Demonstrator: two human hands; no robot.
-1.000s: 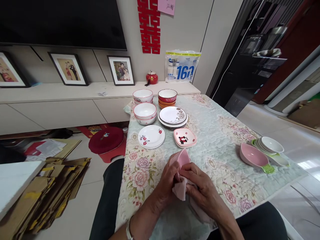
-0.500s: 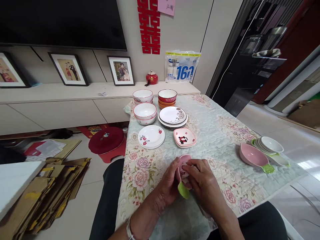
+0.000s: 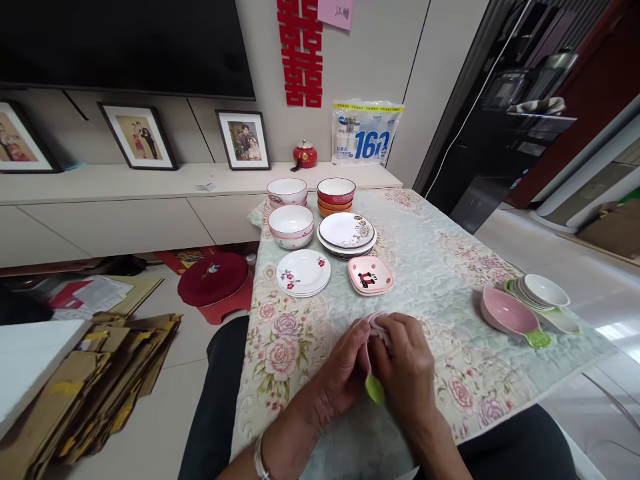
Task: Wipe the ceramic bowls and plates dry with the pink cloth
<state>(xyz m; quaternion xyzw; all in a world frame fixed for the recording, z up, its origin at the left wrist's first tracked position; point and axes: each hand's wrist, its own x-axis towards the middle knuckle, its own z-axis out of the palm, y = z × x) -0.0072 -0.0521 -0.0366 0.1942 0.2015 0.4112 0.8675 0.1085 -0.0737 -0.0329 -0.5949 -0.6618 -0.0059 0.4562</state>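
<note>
Cabinet: long and pale, beyond the far end of the table, with framed pictures along its top.
Table: covered with a flowered, quilted cloth; dishes sit on its far left part and near its right edge.
Television: dark screen on the wall above the cabinet.
Cardboard: flattened pieces piled on the floor, left of the table.
Stool: red, with a dark red cushion, just beside the table's left edge.
Bag: clear, printed "160", upright at the right end of the cabinet.
Large plates: stacked, the top one dark-rimmed with a flower pattern.
Red-rimmed bowls: two stacks, one behind the other, left of the red and orange bowls.
Flowered plates: a low stack in front of the red-rimmed bowls.
Left hand: closed around the side of the pink bowl, thumb up at the rim.
Right hand: fingers bunched on the towel, pressing it into the pink bowl.
Square dishes: pink-edged, stacked, just beyond the hands.
Pink bowl: between both hands above the near part of the table, tilted, its green handle pointing down toward the person.
Second pink bowl: near the table's right edge, beside small white bowls.
Towel: pale pink, mostly hidden by the fingers.
Bracelet: silver, on the left wrist.
</note>
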